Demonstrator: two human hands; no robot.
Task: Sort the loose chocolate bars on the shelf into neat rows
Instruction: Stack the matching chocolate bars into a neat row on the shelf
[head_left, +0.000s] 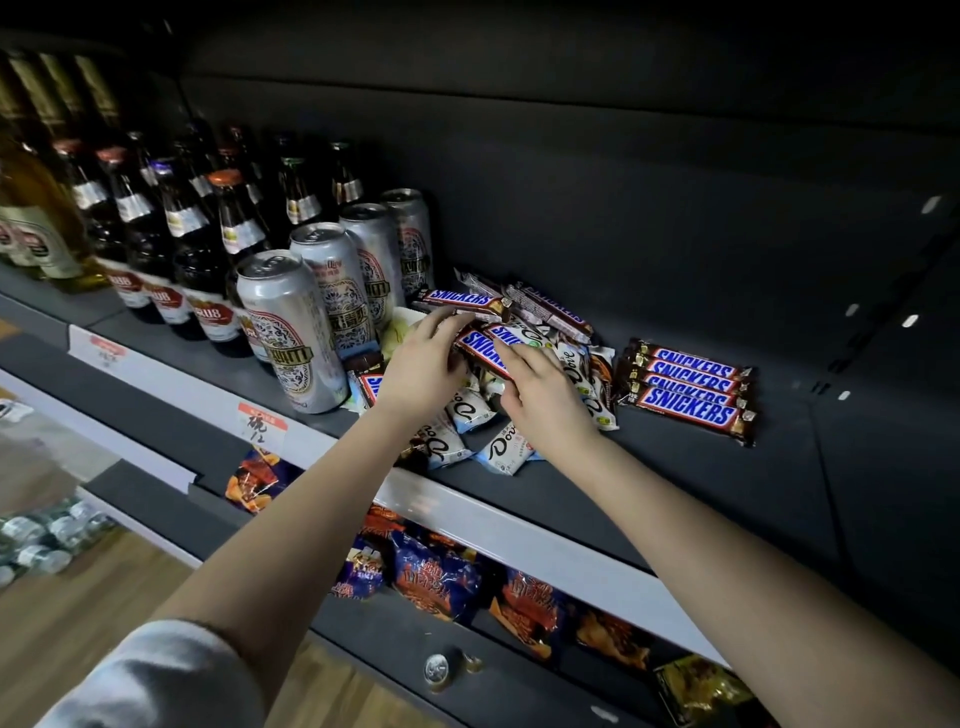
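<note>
Two hands: the left hand (423, 364) and right hand (545, 397) are close together over the middle of the shelf (675, 493), one at each end of the same bar.
Left grip: fingers are curled over the far-left end of a Snickers bar (480, 347) and hold it.
Right grip: fingers are curled round the near-right end of that bar; the thumb is hidden.
Held bar: it lies slantwise between the hands, label up, on or just above the heap; which cannot be told.
Under the hands: a loose heap (524, 415) of Snickers and white Dove wrappers, overlapping at all angles.
Right of the right hand: a row of four Snickers bars (688, 389), edge to edge and lying flat, apart from the heap.
Left of the left hand: beer cans (296, 332) stand just beside the heap, with bottles (156, 234) beyond them.
Below the wrists: a price strip (519, 525) along the shelf front; snack bags (441, 577) on the level beneath.
Handling, judged: the bar is light and fairly stiff, the film wrapper is slick, and the filling could snap if bent.
Hold point, judged: take it by the long sides near mid-length, not by the crimped end flaps, which would slip or tear.
Risk, judged: lifting from the heap may drag neighbouring wrappers toward the shelf edge.
</note>
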